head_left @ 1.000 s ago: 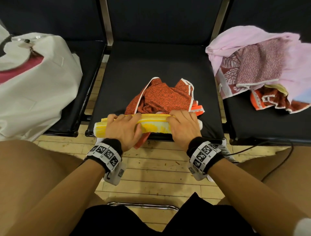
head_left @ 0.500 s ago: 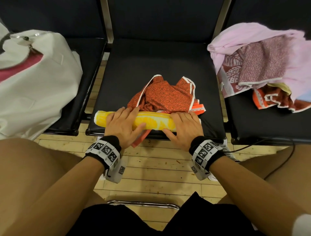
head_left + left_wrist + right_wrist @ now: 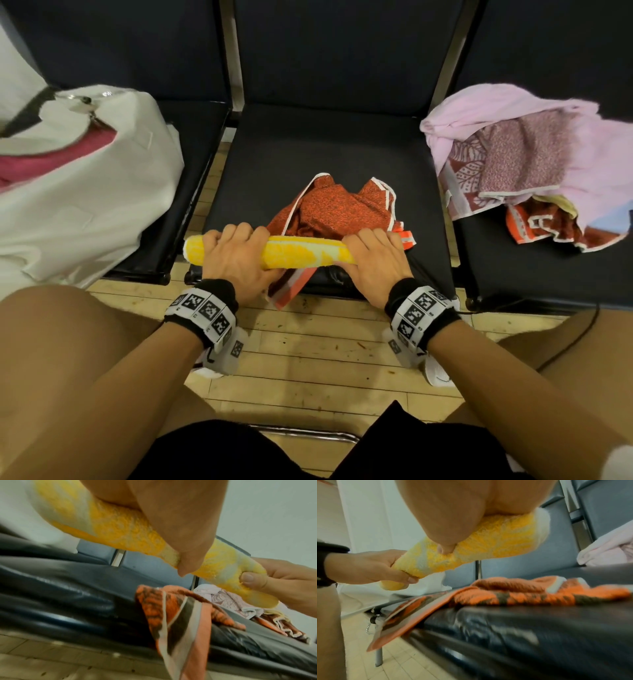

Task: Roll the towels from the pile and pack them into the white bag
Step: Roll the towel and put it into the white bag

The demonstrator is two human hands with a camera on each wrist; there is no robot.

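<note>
Yellow towel roll (image 3: 298, 253) is held above the seat (image 3: 325, 147), left hand (image 3: 236, 260) and right hand (image 3: 373, 260) each gripping an end; orange towel (image 3: 335, 212) lies underneath.

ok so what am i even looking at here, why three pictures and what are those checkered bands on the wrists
No machine here: a person wears three cameras, and the checkered bands hold the two wrist cameras. The head view looks down from the forehead; each wrist view looks along one hand. The left hand and right hand each hold a rolled yellow towel, lifted off the middle seat; the grip shows in both wrist views. An orange towel lies on that seat. The white bag sits on the left seat, the towel pile on the right.
</note>
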